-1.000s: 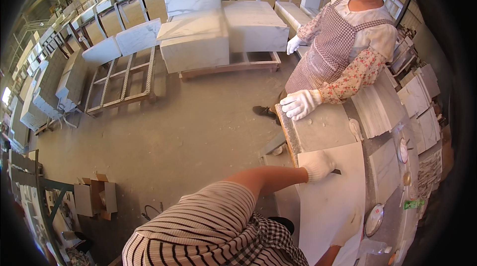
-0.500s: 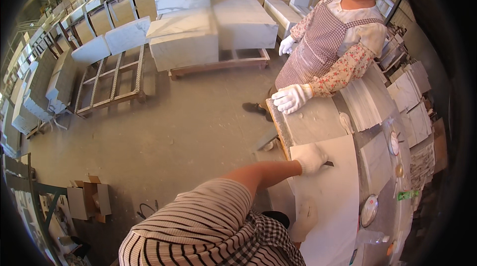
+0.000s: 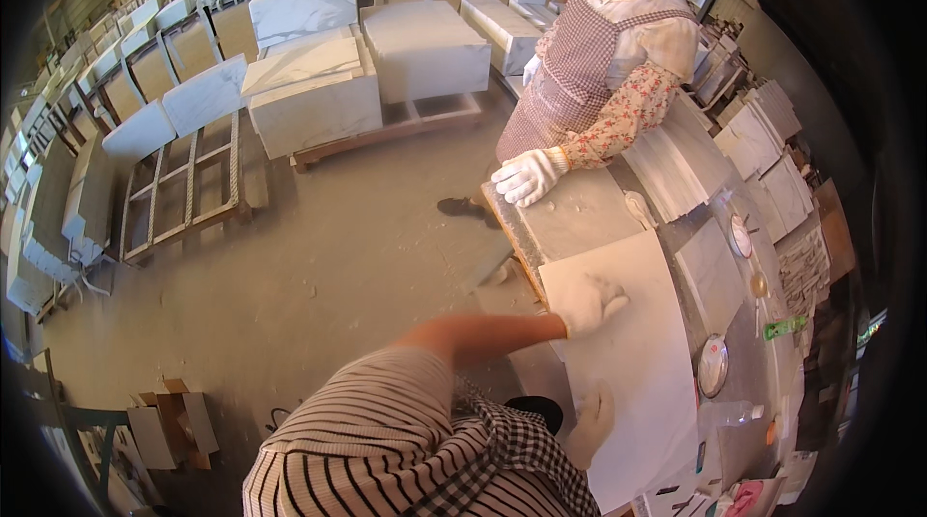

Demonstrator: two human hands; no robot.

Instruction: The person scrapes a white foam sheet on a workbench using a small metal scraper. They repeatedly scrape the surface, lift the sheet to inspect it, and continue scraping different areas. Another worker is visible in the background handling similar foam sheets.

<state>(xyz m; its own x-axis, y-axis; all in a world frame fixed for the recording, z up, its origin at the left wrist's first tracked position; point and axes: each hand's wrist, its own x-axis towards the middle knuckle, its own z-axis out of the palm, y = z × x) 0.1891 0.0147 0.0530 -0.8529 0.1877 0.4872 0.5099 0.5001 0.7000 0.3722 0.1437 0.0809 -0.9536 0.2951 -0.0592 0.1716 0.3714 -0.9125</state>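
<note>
My left hand (image 3: pixel 591 308), in a pale work glove, rests on a long white stone slab (image 3: pixel 637 387) near its far end. Its fingers are curled together; whatever they hold is hidden from this angle. Closer to my body, my right hand (image 3: pixel 591 425), also gloved, lies flat on the slab's left side with fingers stretched out. Part of that hand blends with the pale stone. The slab lies on a workbench, beyond it a greyer slab (image 3: pixel 584 218). A co-worker's white-gloved hand (image 3: pixel 529 177) rests on that grey slab's far left corner.
To the slab's right are a round tin lid (image 3: pixel 713 365), a clear plastic bottle (image 3: pixel 729 413), a green strip (image 3: pixel 784 327) and a smaller marble tile (image 3: pixel 713 268). A co-worker (image 3: pixel 618 63) stands across the bench. Marble blocks (image 3: pixel 319 107), a metal rack (image 3: pixel 188 184) and a cardboard box (image 3: pixel 174 428) stand on the floor.
The view has shifted, moving the scene left. A small dark blade tip showed at my left fingertips before and is now out of sight. My right hand stays on the slab.
</note>
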